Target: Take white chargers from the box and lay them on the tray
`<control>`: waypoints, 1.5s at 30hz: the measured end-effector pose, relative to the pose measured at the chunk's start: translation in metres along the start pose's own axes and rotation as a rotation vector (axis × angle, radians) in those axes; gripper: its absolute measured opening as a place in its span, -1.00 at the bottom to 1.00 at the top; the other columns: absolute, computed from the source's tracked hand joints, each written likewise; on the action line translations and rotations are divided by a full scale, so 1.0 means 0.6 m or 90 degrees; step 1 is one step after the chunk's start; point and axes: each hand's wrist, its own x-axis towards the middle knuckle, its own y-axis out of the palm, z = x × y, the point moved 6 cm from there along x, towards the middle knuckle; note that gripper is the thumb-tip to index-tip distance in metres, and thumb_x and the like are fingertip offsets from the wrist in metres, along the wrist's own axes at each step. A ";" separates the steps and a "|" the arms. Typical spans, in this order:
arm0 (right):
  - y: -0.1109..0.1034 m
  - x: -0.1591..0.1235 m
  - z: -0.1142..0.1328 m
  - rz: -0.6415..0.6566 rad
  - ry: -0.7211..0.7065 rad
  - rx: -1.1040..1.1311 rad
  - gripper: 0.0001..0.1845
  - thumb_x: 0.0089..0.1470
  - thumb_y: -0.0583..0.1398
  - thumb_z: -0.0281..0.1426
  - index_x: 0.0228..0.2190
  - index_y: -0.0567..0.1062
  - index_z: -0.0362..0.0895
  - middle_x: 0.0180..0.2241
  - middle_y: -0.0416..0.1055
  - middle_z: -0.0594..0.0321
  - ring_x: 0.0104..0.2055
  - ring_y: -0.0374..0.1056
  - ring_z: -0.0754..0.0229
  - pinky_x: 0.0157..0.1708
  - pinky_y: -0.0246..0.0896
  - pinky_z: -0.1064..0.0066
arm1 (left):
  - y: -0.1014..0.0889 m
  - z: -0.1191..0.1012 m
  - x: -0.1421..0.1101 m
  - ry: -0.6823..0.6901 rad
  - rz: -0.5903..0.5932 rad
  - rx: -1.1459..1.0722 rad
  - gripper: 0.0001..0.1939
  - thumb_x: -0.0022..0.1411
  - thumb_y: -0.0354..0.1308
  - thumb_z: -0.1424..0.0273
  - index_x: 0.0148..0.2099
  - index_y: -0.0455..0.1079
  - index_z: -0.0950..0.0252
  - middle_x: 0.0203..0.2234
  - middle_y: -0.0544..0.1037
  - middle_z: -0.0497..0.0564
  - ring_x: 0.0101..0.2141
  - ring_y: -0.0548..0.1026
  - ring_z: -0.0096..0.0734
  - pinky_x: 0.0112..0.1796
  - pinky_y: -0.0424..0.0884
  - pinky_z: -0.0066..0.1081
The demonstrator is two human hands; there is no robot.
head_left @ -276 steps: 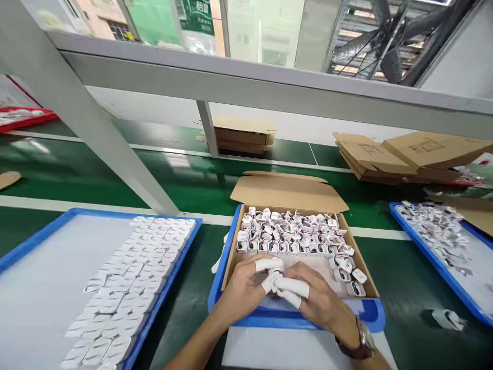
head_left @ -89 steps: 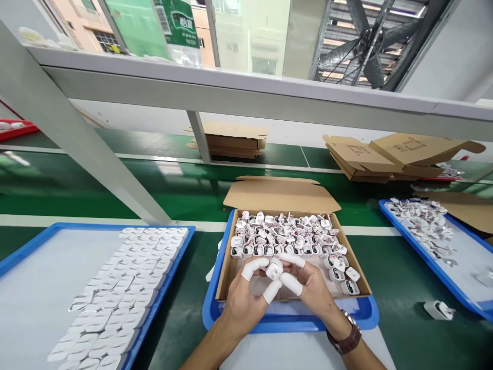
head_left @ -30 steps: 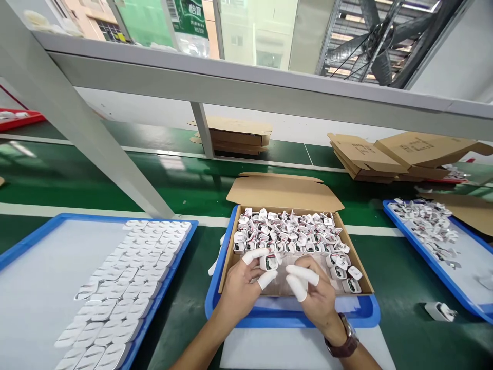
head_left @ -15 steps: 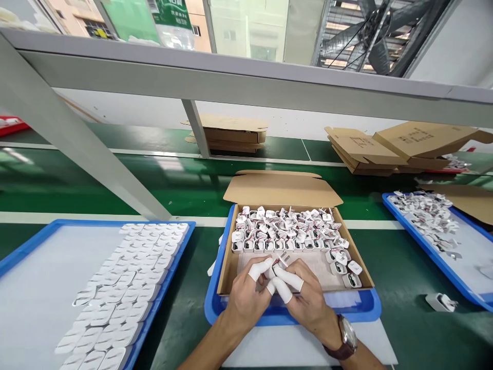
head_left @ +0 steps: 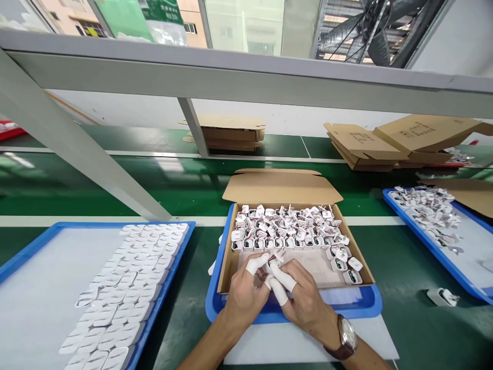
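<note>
Both my hands meet over the near end of an open cardboard box (head_left: 227,267) that stands on a blue tray (head_left: 362,306). My left hand (head_left: 246,293) and my right hand (head_left: 302,298) wear white finger cots and pinch one small white charger part (head_left: 272,263) with thin wires between their fingertips. The far half of the box holds several rows of the same white charger parts (head_left: 287,228). A brown wristwatch (head_left: 346,336) is on my right wrist.
A large blue tray (head_left: 23,257) at left carries several rows of flat white covers (head_left: 131,288). Another blue tray (head_left: 442,252) at right holds loose white parts. A single white part (head_left: 441,297) lies on the green belt. Flat cardboard boxes (head_left: 389,146) lie beyond; a grey frame strut (head_left: 77,149) slants at left.
One second ago my hands were apart, the left alone holding the part. They have come together, and both now pinch it low over the box.
</note>
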 end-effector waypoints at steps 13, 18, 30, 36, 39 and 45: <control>-0.028 -0.009 -0.086 -0.013 0.244 0.379 -0.58 0.28 0.24 -0.35 0.14 0.45 0.15 0.05 0.49 0.14 0.03 0.44 0.04 0.05 0.41 0.04 | -0.002 0.019 0.012 -0.133 0.119 -0.282 -0.61 0.22 0.34 0.46 0.10 0.49 0.17 -0.03 0.61 0.10 -0.15 0.61 -0.23 -0.17 0.62 -0.29; -0.028 0.008 -0.056 -0.009 0.150 0.306 -0.64 0.23 0.27 -0.45 0.03 0.54 0.12 -0.08 0.53 0.18 0.00 0.45 0.06 0.00 0.42 0.09 | -0.006 0.009 0.019 -0.085 0.120 -0.204 -0.59 0.19 0.33 0.52 0.09 0.50 0.20 -0.12 0.64 0.08 -0.16 0.61 -0.22 -0.17 0.61 -0.28; -0.023 0.005 -0.042 0.001 0.114 0.165 -0.55 0.21 0.22 -0.61 0.06 0.45 0.02 -0.01 0.45 0.10 0.04 0.41 0.05 0.02 0.40 0.10 | -0.003 0.011 0.020 -0.182 0.155 -0.373 -0.56 0.22 0.28 0.53 0.15 0.50 0.20 0.05 0.58 0.14 -0.08 0.62 -0.21 -0.08 0.64 -0.27; -0.017 0.004 -0.050 0.029 0.154 0.230 -0.60 0.23 0.23 -0.55 0.04 0.49 0.06 0.02 0.45 0.12 0.10 0.39 0.04 0.10 0.38 0.03 | -0.013 0.010 0.028 -0.195 0.137 -0.431 -0.70 0.32 0.22 0.43 0.08 0.55 0.21 0.02 0.62 0.16 -0.01 0.62 -0.12 0.03 0.59 -0.13; -0.013 -0.006 -0.073 0.015 0.249 0.330 -0.57 0.25 0.25 -0.45 0.12 0.44 0.08 0.10 0.42 0.11 0.13 0.41 0.06 0.12 0.42 0.08 | -0.012 0.006 0.028 -0.179 0.148 -0.415 -0.69 0.34 0.20 0.46 0.10 0.55 0.17 0.08 0.60 0.14 0.05 0.59 -0.12 0.06 0.57 -0.12; -0.004 -0.019 -0.093 0.047 0.334 0.316 -0.56 0.17 0.33 -0.34 0.09 0.49 0.02 0.06 0.50 0.09 0.10 0.46 0.03 0.12 0.43 0.10 | -0.012 -0.001 0.027 -0.118 0.177 -0.374 -0.65 0.38 0.14 0.52 0.13 0.53 0.13 0.12 0.57 0.11 0.12 0.54 -0.13 0.12 0.51 -0.08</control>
